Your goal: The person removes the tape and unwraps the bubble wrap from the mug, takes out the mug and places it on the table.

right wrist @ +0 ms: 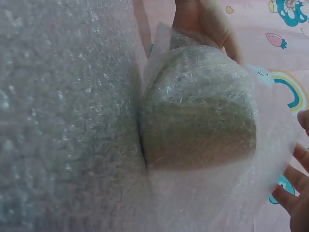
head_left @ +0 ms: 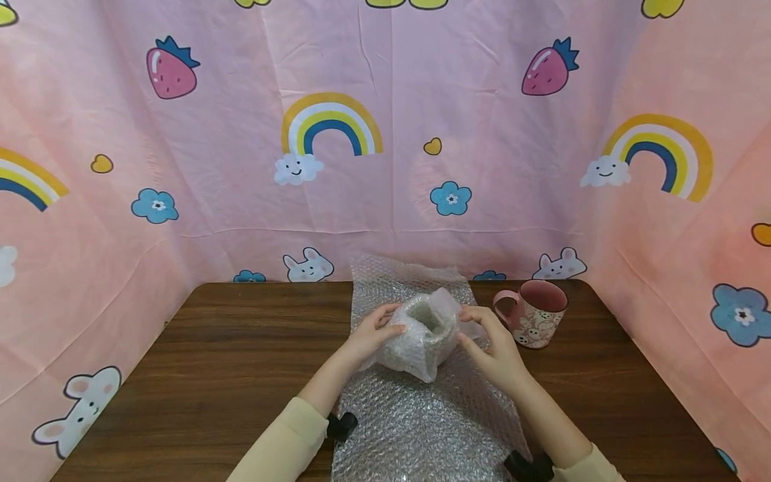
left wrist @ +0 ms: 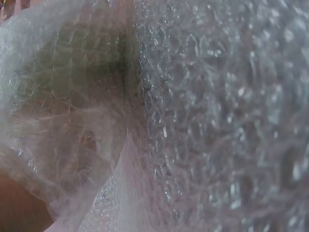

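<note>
A round, open-mouthed cup stands on the bubble wrap sheet, partly wrapped in it. Green and brown bands on its side show through the layers in the right wrist view. My left hand holds the bundle from the left, thumb on the near side and fingers behind. On the other side, my right hand pinches a loose flap of the wrap between thumb and fingers. Bubble wrap fills most of the left wrist view.
Just right of my right hand stands a pink mug with printed cartoon figures, its handle turned left. The wrap runs from the back edge of the dark wooden table to the front. Pink patterned cloth hangs around the back and sides.
</note>
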Available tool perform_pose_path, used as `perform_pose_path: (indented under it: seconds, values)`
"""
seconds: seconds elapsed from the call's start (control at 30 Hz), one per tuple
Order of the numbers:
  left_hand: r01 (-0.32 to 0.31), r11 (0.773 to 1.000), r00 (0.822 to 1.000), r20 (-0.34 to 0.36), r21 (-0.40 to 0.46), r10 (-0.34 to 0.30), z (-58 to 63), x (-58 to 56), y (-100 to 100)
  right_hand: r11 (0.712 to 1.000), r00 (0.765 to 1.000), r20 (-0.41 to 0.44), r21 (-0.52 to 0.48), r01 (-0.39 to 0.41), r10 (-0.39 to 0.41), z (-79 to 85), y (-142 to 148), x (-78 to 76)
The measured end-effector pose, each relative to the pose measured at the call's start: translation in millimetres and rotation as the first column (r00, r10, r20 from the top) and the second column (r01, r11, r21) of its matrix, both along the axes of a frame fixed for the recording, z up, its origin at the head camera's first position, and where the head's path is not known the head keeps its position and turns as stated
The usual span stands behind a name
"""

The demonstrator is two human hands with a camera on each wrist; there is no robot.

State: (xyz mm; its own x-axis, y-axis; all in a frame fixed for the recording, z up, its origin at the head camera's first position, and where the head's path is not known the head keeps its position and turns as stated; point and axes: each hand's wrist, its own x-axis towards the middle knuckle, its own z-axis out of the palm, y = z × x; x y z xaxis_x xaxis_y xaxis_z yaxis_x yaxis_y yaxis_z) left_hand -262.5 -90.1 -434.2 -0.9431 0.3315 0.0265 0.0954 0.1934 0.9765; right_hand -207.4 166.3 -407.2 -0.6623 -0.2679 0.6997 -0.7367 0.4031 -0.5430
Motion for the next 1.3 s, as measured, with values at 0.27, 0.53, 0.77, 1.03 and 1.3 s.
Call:
perform_pose_path:
  seconds: [0.27,0.53,0.77,1.03,1.3]
  values:
    - [-0.008,1.0,1.0,-0.002,0.025,0.008,-0.6,4.8,0,0.996,0.991,-0.116,-0.068,0.062,-0.07,0.6,1,7.5]
    - [-0.036,0.999,0.997,-0.064,0.001,0.036,-1.7,7.4,1,0.991,0.982,-0.161,-0.104,0.08,-0.096,-20.9,7,3.4]
    - [-0.094,0.994,0.983,-0.165,-0.051,0.084,-1.2,12.6,4,0.991,0.983,-0.137,-0.068,0.112,-0.12,-30.6,5,3.7]
    - [-0.086,0.99,0.976,-0.207,-0.115,0.061,1.5,19.7,1,0.99,0.986,0.104,-0.032,0.137,-0.133,-37.3,-2,2.5]
    - [-0.044,0.994,0.984,-0.176,-0.104,0.025,-6.0,18.7,-4,0.99,0.939,0.315,0.01,0.14,-0.136,-41.3,-11,-2.7]
